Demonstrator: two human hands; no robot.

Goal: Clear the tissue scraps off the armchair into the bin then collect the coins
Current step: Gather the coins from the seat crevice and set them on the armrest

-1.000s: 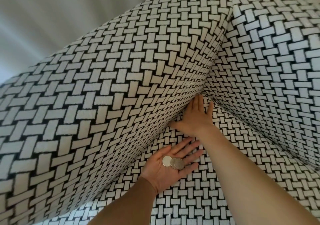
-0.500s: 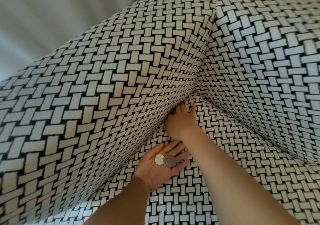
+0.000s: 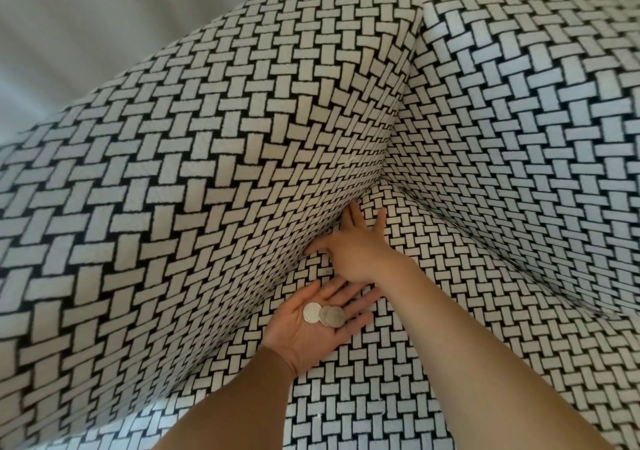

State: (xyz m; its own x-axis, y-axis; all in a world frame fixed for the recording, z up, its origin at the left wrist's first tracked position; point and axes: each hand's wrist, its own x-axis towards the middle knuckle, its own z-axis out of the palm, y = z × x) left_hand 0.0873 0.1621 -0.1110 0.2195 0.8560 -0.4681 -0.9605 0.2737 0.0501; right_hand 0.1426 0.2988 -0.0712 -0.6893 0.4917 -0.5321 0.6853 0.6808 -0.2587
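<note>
The armchair [image 3: 450, 294] is covered in a black-and-white basket-weave fabric. My left hand [image 3: 311, 332] lies palm up on the seat, fingers relaxed, with three silver coins [image 3: 323, 314] resting in the palm. Just beyond it, my right hand [image 3: 356, 249] reaches flat toward the crease where the seat meets the left armrest [image 3: 173, 172]. Its fingers are straight and its fingertips go into the gap, out of sight. No tissue scraps or bin are in view.
The backrest [image 3: 519, 103] rises at the right, meeting the armrest at the far corner. A pale grey wall or curtain [image 3: 86, 27] fills the upper left.
A third coin now lies in my left palm, where two lay before. My right hand has stayed along the seat-armrest crease, and its fingers are now spread and straight.
</note>
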